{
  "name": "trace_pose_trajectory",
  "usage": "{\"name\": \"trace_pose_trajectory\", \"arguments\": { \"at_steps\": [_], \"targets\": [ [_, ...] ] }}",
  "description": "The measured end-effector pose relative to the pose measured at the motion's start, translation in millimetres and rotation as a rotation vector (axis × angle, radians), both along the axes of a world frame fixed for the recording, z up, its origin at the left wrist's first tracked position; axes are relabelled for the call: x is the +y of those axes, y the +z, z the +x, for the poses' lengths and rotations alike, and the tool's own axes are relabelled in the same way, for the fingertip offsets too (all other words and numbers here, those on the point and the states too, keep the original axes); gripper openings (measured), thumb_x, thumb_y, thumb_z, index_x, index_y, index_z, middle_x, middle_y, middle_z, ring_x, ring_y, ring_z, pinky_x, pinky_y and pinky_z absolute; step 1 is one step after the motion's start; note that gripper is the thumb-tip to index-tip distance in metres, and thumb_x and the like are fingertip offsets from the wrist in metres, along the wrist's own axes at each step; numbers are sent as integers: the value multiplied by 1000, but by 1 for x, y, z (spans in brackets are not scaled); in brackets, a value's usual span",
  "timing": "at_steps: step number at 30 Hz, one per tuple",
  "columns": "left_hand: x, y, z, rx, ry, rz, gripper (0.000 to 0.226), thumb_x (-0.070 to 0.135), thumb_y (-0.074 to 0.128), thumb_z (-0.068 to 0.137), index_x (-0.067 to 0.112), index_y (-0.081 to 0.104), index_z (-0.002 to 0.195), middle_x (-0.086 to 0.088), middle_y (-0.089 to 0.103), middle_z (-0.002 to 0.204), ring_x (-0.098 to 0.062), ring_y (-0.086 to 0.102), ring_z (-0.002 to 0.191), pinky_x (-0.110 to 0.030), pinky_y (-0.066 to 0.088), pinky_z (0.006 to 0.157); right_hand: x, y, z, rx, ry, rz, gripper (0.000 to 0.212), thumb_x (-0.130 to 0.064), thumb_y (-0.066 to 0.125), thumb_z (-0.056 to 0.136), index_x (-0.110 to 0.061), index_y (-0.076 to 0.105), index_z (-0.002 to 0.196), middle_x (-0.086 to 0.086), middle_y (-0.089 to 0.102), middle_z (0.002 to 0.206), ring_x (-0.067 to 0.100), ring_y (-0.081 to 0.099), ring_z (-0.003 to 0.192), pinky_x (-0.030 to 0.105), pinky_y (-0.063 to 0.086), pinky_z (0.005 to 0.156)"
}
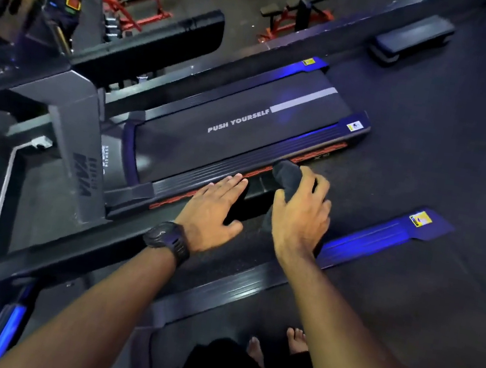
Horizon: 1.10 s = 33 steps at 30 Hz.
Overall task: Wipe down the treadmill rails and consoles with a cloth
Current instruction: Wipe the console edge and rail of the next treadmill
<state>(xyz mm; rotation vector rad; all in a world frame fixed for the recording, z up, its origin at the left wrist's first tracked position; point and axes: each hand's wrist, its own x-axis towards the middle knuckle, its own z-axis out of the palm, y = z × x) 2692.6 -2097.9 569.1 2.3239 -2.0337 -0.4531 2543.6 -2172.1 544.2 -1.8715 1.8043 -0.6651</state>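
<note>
Left hand (212,207) rests flat on the treadmill handrail (81,250), fingers straight and close together. Just beside it, right hand (300,215) has its fingers curled round the dark cloth (288,178).

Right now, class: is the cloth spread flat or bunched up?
Bunched. The right hand grips the dark cloth as a wad, one end sticking out above the fingers; none of it lies spread.
</note>
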Motion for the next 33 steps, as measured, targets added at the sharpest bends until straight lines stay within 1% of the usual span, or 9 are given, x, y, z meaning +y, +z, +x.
{"name": "trace_pose_trajectory", "arguments": {
  "at_steps": [7,11,13,16,19,23,25,30,33],
  "targets": [
    [-19,-5,10,41,-202,-12,83,30,56,90,18,12,160,-1,8,167,-14,8,153,-34,11,125,15,-17,1,-55,-223,14,59,-31,72,86,-23,45,138,5,47,143,41,57,109,51,49,82],
    [-32,-5,35,70,-433,-24,77,25,49,90,15,16,159,-4,8,166,-13,9,153,-20,1,121,36,-25,49,-448,-326,10,61,-38,61,97,-19,39,150,6,42,153,35,51,125,45,42,101],
    [-33,-5,46,101,-506,-18,78,25,41,85,14,16,159,-5,8,166,-13,7,153,-28,6,125,44,-28,63,-566,-375,7,67,-41,57,101,-20,30,158,5,30,163,29,40,137,40,32,112],
    [-32,-9,63,159,-591,-5,78,32,33,86,13,13,159,-4,5,167,-12,3,154,-34,9,126,49,-33,78,-625,-432,-19,68,-42,53,103,-30,22,161,0,17,168,21,30,146,34,25,117],
    [-33,-11,69,207,-632,8,79,37,29,86,11,13,159,-5,3,167,-13,0,154,-34,7,126,37,-35,86,-759,-571,24,62,-43,52,103,-40,24,159,-5,20,167,15,30,148,34,29,113],
    [-32,-10,71,241,-648,6,75,25,36,90,9,12,159,-5,1,167,-14,-2,154,-28,2,125,45,-40,100,-945,-715,143,60,-36,51,104,-40,26,158,-4,28,163,12,33,146,25,26,108],
    [-31,-11,72,258,-652,5,75,21,39,90,9,12,158,-5,0,166,-13,-3,154,-23,-1,123,61,-41,113,-942,-688,101,62,-30,53,104,-35,26,159,-2,26,164,8,30,145,18,23,111],
    [-34,-16,76,264,-672,0,73,26,37,92,9,13,158,-5,2,166,-12,-3,154,-21,-1,123,54,-37,114,-929,-696,18,56,-31,51,105,-35,31,157,-5,26,164,5,33,141,3,20,98],
    [-31,-16,76,259,-667,-4,74,39,27,92,12,12,159,-2,1,166,-9,-3,153,-24,0,123,52,-38,113,-1047,-789,130,53,-35,45,107,-37,29,158,-4,28,163,10,36,142,11,22,97]
  ]
}}
